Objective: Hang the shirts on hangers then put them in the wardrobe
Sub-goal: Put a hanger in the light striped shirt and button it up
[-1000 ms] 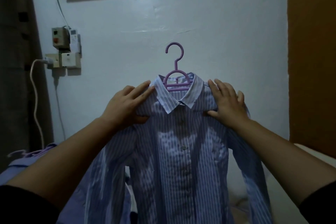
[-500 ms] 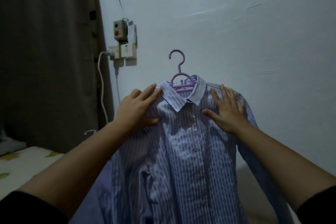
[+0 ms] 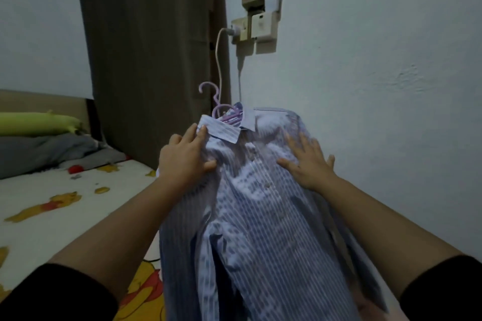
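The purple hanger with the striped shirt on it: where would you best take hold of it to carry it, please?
Probably by the hook, from above: it alone sticks out of the collar, while the shirt covers the rest.

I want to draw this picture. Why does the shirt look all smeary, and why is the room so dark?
Head view: the striped shirt is motion-blurred, its stripes breaking into dashes, and both hands, left and right, look soft. The light is dim and bluish. The socket casts a shadow on the wall below it. The wide lens makes the curtain lean.
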The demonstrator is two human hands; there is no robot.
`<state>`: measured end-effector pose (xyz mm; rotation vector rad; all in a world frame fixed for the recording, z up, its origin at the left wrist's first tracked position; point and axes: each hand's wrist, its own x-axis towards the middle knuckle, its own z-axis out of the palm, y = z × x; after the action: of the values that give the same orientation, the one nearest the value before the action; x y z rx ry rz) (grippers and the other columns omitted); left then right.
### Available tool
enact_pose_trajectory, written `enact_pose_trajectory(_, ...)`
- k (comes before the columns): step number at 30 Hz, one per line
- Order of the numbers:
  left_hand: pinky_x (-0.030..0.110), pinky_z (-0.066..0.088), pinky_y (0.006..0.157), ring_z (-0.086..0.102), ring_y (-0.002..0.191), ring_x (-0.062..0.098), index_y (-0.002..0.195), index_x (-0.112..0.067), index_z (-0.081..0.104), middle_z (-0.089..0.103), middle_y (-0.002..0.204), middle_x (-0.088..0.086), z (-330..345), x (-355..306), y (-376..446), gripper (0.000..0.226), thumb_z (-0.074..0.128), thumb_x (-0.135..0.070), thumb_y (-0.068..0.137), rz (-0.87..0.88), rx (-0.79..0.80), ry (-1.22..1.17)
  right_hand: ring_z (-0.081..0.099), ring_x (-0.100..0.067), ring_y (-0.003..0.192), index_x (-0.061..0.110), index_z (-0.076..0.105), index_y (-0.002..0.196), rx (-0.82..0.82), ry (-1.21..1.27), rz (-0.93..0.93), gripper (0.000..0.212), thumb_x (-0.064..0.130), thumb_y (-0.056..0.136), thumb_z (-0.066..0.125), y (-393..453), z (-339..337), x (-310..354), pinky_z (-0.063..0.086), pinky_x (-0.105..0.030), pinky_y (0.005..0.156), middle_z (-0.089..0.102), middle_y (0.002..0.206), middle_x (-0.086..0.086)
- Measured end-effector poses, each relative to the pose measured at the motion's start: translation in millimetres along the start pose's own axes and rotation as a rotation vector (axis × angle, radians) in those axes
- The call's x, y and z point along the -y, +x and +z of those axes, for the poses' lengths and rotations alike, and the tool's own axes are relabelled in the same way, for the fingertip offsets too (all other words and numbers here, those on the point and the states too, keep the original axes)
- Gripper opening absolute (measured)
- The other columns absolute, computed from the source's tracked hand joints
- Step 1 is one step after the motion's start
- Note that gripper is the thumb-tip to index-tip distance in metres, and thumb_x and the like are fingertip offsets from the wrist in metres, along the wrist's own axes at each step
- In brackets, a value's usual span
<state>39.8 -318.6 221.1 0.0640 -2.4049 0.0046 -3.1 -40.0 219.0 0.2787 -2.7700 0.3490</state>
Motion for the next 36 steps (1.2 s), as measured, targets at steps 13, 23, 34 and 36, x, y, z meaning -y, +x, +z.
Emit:
enact_pose_trajectory(13, 0.04, 0.039, 0.098, 0.05, 0.122, 0.023, 0.141, -0.024, 0.037, 0.046, 0.144, 0.001, 72, 37, -9, 0.061, 0.037, -0.06, 0.093, -0.015, 0.269, -0.142, -0.011, -0.024, 0.146, 0.043, -0.003, 0.148, 0.164, -0.006, -0.126, 0.072, 0.07, 0.088, 0.027, 28, 85, 67, -0.001, -0.064, 0.11, -0.014, 0.158, 0.006)
enact_pose_trajectory(23, 0.037, 0.031, 0.109, 0.035, 0.137, 0.021, 0.148, -0.021, 0.034, 0.033, 0.154, 0.002, 58, -12, -16, 0.068, 0.053, -0.051, 0.09, 0.17, 0.229, -0.202, 0.005, -0.02, 0.146, 0.038, 0.014, 0.149, 0.091, 0.015, -0.112, 0.07, 0.066, 0.089, 0.038, 6, 82, 46, 0.013, -0.054, 0.115, 0.005, 0.16, 0.003)
enact_pose_trajectory(34, 0.041, 0.038, 0.108, 0.04, 0.135, 0.021, 0.146, -0.026, 0.039, 0.04, 0.151, 0.0, 83, -144, -73, 0.059, 0.051, -0.05, 0.093, 0.328, 0.584, -0.31, 0.022, -0.021, 0.141, 0.029, 0.035, 0.144, 0.173, 0.031, 0.093, 0.063, 0.061, 0.091, 0.041, -83, 86, -63, 0.022, -0.046, 0.11, 0.025, 0.155, -0.001)
enact_pose_trajectory(36, 0.041, 0.039, 0.106, 0.043, 0.133, 0.022, 0.145, -0.026, 0.04, 0.042, 0.149, 0.001, 92, -168, -90, 0.056, 0.051, -0.048, 0.094, 0.349, 0.655, -0.339, 0.024, -0.021, 0.14, 0.029, 0.037, 0.143, 0.196, 0.04, 0.132, 0.062, 0.061, 0.091, 0.041, -103, 92, -86, 0.023, -0.045, 0.11, 0.028, 0.154, -0.001)
